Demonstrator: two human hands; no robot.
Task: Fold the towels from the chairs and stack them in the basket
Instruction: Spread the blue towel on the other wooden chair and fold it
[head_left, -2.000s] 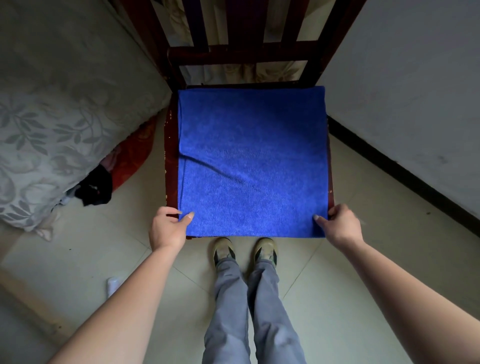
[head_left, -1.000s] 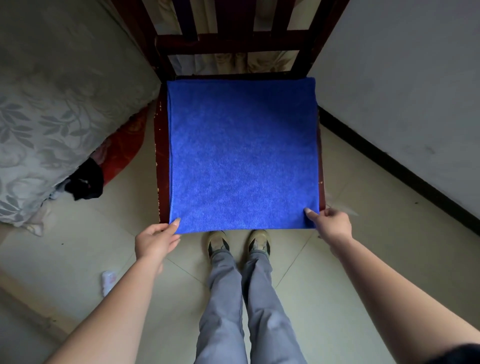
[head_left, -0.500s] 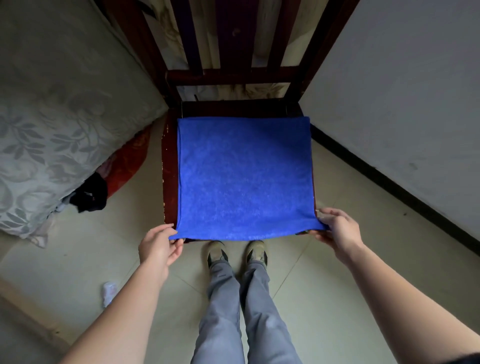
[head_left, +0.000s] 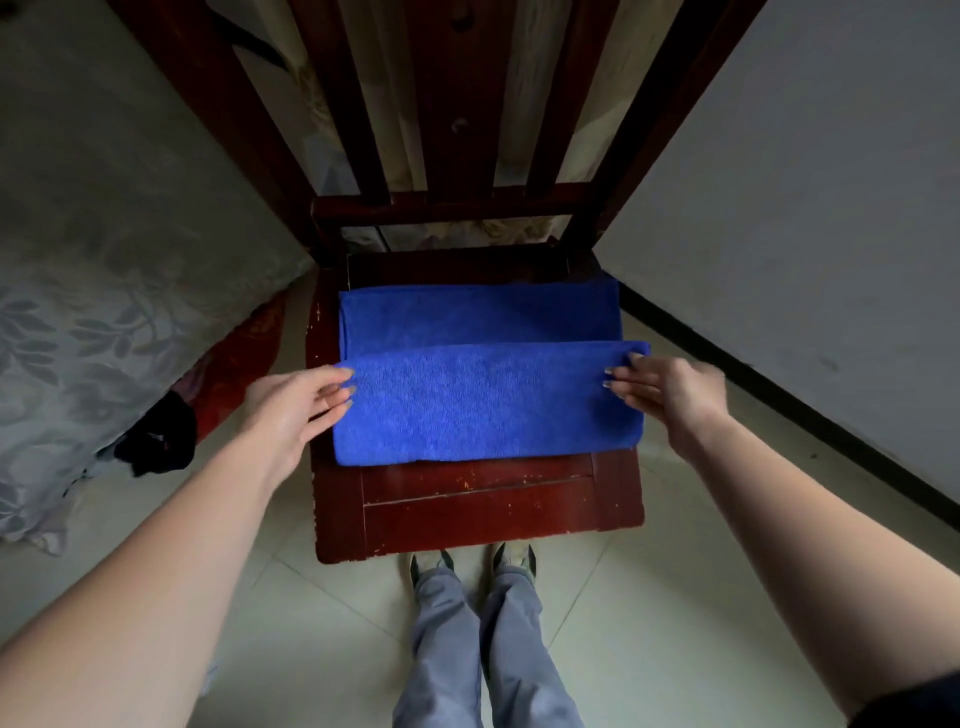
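Presently: towel (head_left: 483, 410) on chair (head_left: 478, 499) seat, near half doubled toward chair back; left hand (head_left: 291, 410) and right hand (head_left: 670, 389) fingers pinching flap's two far corners; risk, uneven release leaving edges skewed; basket not in view.

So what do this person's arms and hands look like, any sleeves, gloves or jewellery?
Both forearms are bare: no gloves, watch or rings show on the left hand or right hand. The fingernails look fairly long. A dark sleeve edge shows at the right arm, bottom corner.
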